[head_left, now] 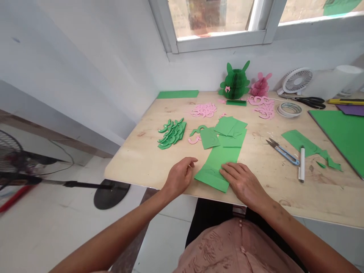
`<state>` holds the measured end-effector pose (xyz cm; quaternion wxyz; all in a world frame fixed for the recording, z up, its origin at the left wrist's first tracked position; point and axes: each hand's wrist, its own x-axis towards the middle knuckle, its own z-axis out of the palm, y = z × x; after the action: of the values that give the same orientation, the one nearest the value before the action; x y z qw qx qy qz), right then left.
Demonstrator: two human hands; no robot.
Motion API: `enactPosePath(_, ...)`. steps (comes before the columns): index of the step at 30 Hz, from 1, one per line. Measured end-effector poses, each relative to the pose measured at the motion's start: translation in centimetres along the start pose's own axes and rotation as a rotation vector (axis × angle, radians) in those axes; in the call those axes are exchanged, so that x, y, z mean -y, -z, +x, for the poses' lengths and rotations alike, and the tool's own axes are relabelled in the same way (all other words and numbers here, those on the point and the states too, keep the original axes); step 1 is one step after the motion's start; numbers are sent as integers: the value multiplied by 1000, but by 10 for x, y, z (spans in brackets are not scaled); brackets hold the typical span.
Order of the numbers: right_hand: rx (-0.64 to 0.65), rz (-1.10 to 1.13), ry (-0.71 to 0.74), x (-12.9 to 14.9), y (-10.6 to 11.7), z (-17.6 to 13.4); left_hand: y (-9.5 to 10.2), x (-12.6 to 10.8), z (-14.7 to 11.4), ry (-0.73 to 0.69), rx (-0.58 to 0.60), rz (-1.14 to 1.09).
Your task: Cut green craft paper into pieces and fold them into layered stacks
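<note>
A long green paper strip [224, 155] lies near the table's front edge, its near end creased or folded. My right hand [241, 181] rests on the strip's right side with its fingers stretched out flat. Just left of the strip, my left hand [181, 173] hovers with loosely curled fingers, holding nothing I can see. Smaller green paper pieces [227, 126] overlap the strip's far end. Beside them lie a rounded green cutout [209, 138] and a curved pink cutout [194, 140].
Green cutouts [172, 134] and pink cutouts [204, 110] lie in piles. Thread snips [284, 152], a white marker [302, 165] and green scraps [301, 143] are on the right. Behind stand a green honeycomb paper figure [234, 84], a pink one [259, 86], tape rolls [289, 109], scissors [309, 101] and a fan [297, 80].
</note>
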<state>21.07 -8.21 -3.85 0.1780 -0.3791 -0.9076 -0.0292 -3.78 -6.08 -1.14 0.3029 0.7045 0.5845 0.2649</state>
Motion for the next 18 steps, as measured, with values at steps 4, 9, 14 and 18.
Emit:
enactPosePath(4,19,32,-1,0,2,-3,0,10,-12,-517,-2,227)
enactPosePath(9,55,44,-17,0,4,-4,-9,17,-6,-655,39,185)
enactPosePath(14,59,90,-18,-3,4,-4,-19,24,5,-640,-4,44)
enactPosePath(18,55,109,-29,-3,6,-2,-22,28,9,-665,-20,67)
